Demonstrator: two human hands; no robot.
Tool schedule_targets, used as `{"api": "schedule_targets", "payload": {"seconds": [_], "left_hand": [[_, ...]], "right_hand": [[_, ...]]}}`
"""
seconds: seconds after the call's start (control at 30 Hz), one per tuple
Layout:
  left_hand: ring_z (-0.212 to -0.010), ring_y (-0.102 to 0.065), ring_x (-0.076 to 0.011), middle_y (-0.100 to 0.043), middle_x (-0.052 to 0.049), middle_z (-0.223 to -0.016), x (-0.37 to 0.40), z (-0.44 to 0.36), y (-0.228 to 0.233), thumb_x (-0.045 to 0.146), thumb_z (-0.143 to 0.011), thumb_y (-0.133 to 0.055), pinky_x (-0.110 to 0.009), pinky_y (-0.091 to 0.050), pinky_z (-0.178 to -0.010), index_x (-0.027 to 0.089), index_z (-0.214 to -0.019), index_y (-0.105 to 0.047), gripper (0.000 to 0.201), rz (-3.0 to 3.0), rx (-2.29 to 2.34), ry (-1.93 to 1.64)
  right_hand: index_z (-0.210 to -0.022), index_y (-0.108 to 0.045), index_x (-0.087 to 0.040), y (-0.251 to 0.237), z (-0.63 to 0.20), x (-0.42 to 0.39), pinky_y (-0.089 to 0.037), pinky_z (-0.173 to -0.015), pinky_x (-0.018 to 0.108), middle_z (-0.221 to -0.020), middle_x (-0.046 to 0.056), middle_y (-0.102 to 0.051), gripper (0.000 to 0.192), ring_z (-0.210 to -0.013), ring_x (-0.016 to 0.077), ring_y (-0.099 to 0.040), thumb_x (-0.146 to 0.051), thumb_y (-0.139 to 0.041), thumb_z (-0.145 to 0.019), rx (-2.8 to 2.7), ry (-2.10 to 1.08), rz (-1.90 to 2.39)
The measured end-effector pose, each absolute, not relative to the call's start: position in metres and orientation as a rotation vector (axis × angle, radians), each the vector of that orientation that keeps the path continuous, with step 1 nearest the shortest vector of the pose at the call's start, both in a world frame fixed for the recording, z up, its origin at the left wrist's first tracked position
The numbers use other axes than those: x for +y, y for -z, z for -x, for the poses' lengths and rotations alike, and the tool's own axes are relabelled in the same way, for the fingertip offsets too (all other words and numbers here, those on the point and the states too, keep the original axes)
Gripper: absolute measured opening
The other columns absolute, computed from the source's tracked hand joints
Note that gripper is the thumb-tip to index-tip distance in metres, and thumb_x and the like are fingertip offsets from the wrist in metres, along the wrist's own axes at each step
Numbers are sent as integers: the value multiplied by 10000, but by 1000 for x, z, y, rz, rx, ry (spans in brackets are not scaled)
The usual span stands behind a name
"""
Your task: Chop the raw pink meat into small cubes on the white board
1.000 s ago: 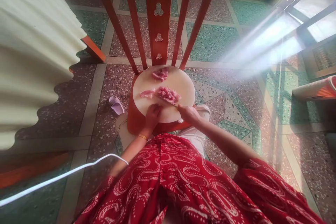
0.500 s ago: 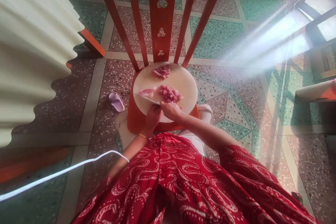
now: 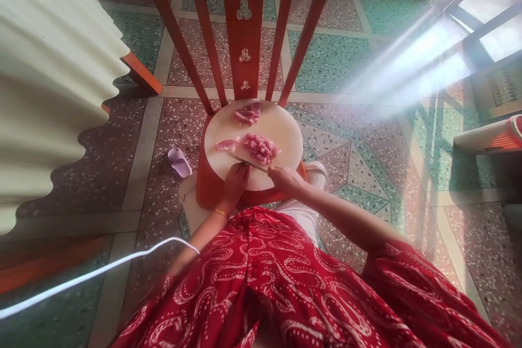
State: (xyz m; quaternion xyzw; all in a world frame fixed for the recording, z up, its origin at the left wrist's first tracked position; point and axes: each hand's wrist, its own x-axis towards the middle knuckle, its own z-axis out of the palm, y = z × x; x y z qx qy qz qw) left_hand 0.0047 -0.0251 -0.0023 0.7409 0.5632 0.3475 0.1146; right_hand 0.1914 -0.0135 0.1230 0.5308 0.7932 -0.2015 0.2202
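Observation:
My right hand (image 3: 285, 179) is wrapped round the handle of a knife (image 3: 252, 164) at the near right of a round pale cutting board (image 3: 287, 133). The blade points left across the board, in front of a heap of diced raw meat (image 3: 261, 148). My left hand (image 3: 237, 180) is closed at the near edge, its fingertips by the blade; whatever they pinch is hidden. A flat piece of raw meat (image 3: 227, 144) lies left of the heap. Farther back rests a larger chunk of raw meat (image 3: 248, 113).
The board lies on the seat of a red wooden chair (image 3: 205, 187), whose slatted back (image 3: 243, 38) rises behind it. A pale wavy cloth (image 3: 49, 92) hangs at left. A lilac slipper (image 3: 179, 162) sits on the floor. A white cord (image 3: 101, 269) crosses at lower left.
My right hand and the knife have moved right, away from my left hand. The blade now lies in front of the diced heap. My left hand stays near the board's edge.

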Motion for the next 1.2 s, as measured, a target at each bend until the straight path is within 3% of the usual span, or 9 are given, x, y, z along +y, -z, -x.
{"api": "schedule_targets", "payload": {"seconds": [0.37,0.7,0.93,1.2], "left_hand": [[-883,-582,-213,-643,-89,-941,-22,-1,7,220,-886,-441,-380,-498,-817,178,-1000,-626,222,-2209,1609,-969],[-952,-552,-207,-619,-81,-966,-26,0,3,244,-897,-439,-381,-489,-860,187,-950,-634,210,-2150,1579,-1031],[-969,-562,-206,-625,-87,-979,-30,0,5,269,-901,-443,-376,-500,-859,189,-974,-631,216,-2119,1616,-1058],[-929,-583,-206,-642,-76,-958,-27,-1,13,269,-889,-454,-374,-499,-857,200,-983,-633,214,-2074,1660,-1022]], "right_hand": [[-1113,-492,-130,-110,-124,27,-479,-692,295,-975,136,-656,254,-901,235,-634,-179,-342,-914,2318,623,-1335],[-1222,-453,-174,-126,-199,-3,-451,-692,265,-961,117,-665,323,-876,212,-645,-169,-329,-924,2125,485,-1526],[-1146,-484,-195,-122,-182,-18,-475,-635,285,-932,106,-654,261,-830,229,-653,-244,-349,-929,2246,527,-1457],[-1144,-465,-155,-112,-139,13,-479,-703,293,-962,131,-658,255,-872,219,-644,-194,-334,-929,2275,609,-1350]]}}
